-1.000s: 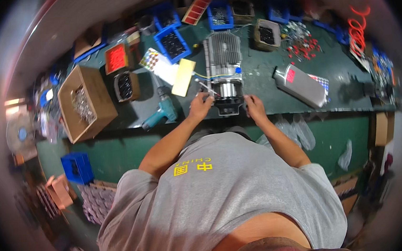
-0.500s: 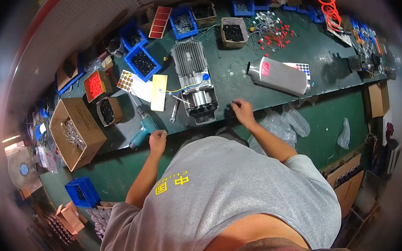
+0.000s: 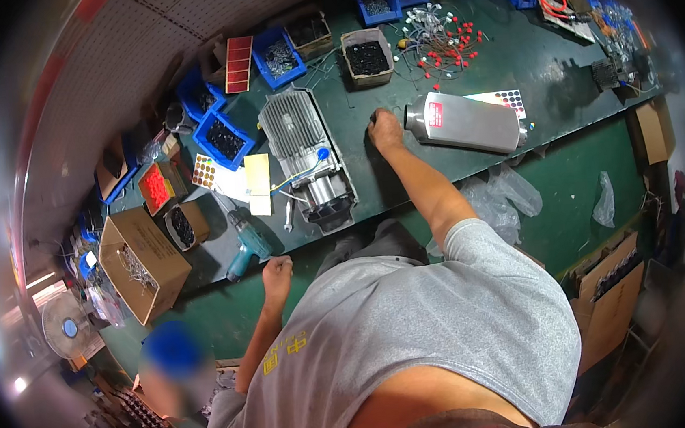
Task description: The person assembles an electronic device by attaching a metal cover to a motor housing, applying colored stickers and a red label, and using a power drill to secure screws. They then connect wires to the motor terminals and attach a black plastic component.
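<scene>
Green and crowded, the desk (image 3: 460, 65) carries a ribbed grey motor (image 3: 305, 156) whose long axis runs away from the person, its shaft end pointing toward the near edge. Just right of it, the right hand (image 3: 385, 131) rests on the desk with fingers curled, touching the narrow end of a silver metal housing (image 3: 465, 124) that lies crosswise. Whether this hand pinches something, I cannot tell. At the near edge, the left hand (image 3: 276, 270) is closed loosely, close to a teal power drill (image 3: 249, 240). Blue bins (image 3: 226, 138) and a cardboard box (image 3: 142, 264) stand left of the motor.
</scene>
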